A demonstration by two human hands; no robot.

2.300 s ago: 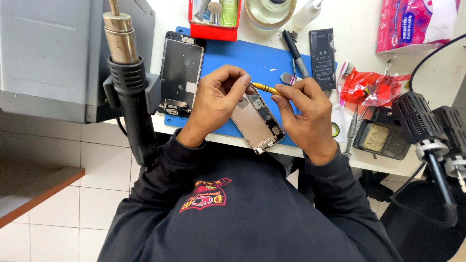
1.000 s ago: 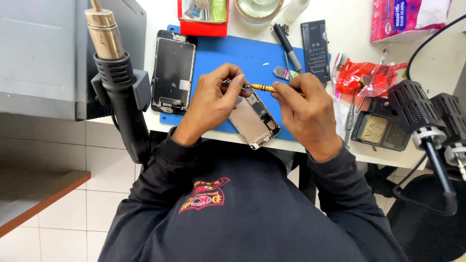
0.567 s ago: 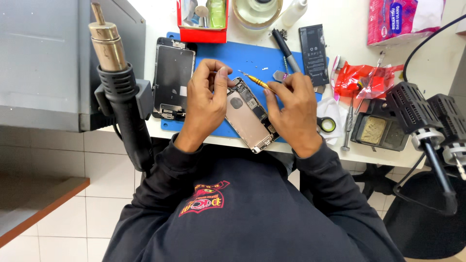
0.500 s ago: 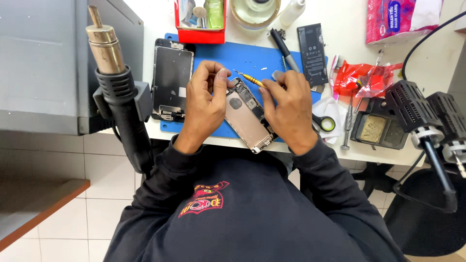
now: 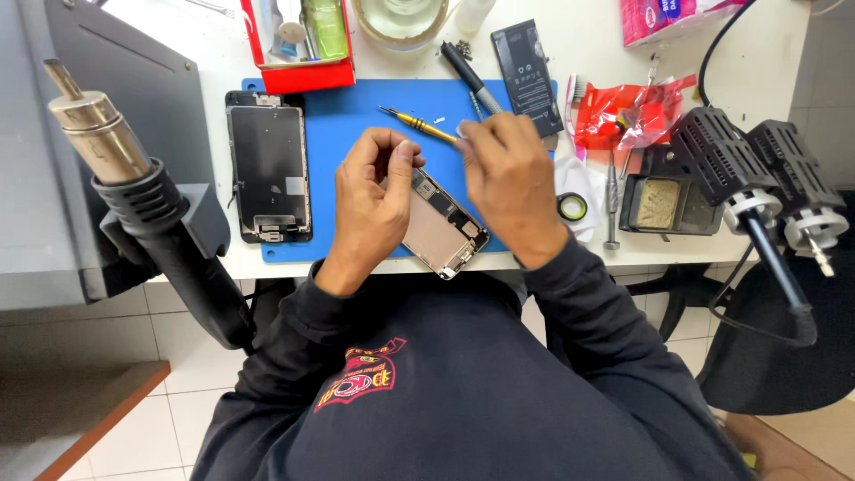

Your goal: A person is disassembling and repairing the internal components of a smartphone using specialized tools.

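An opened phone body [image 5: 443, 230], silver with its insides showing, lies tilted at the front edge of the blue mat [image 5: 343, 134]. My left hand [image 5: 372, 203] curls over the phone's upper left end, fingertips pinched together. Beside it, my right hand [image 5: 509, 174] hovers over the phone's right side, blurred. Its fingertips are closed on the rear end of a thin yellow screwdriver [image 5: 416, 125], which points left and lies low over the mat. A detached phone screen [image 5: 268, 166] lies face down on the left of the mat.
A hot-air gun [image 5: 134, 191] stands in a holder at the left. A red tray [image 5: 301, 55], a tape roll [image 5: 399, 18], a black battery [image 5: 525, 67], red packets [image 5: 623, 116], a tip-cleaner box [image 5: 663, 203] and a black tool [image 5: 744, 178] ring the mat.
The screwdriver tip has lifted off the phone and swung away to the upper left over the mat. Both hands have moved apart slightly; the phone has stayed in place.
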